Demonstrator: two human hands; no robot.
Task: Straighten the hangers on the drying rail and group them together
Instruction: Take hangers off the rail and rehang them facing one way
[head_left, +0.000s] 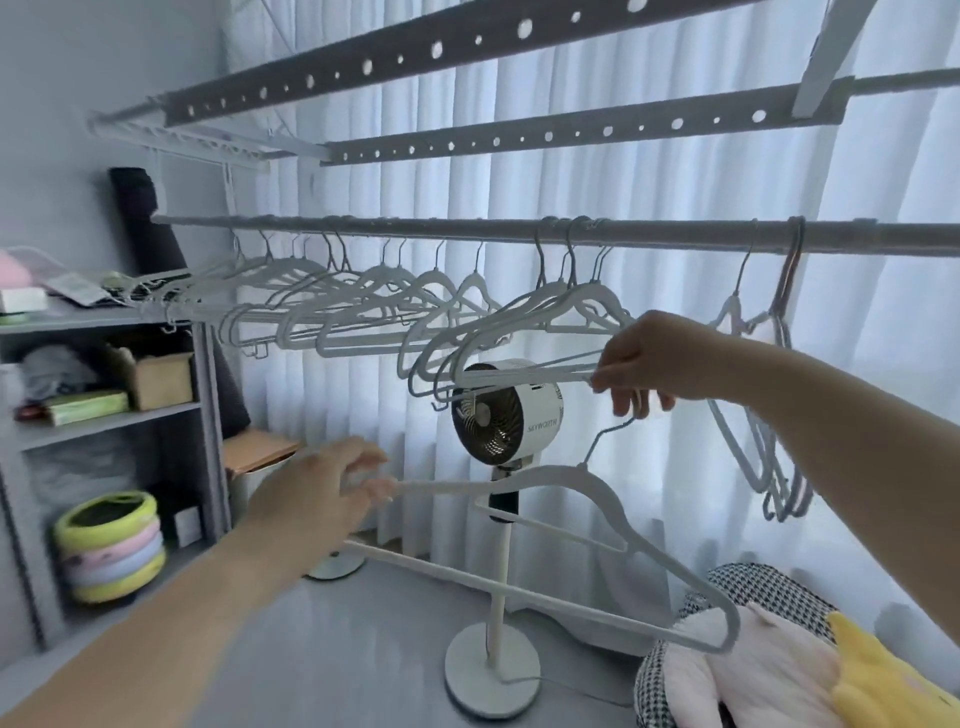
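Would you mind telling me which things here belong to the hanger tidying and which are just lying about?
Belongs to the job: drying rail, hung hangers, loose hanger, left hand, right hand.

Lying about: standing fan, shelf unit, cardboard box, houndstooth basket.

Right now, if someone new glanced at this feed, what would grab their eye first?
Probably the loose hanger off the rail, tilted in mid-frame, its hook by the right hand and its left tip at the left hand. Then the drying rail crowded with white hangers, and the pedestal fan standing behind.
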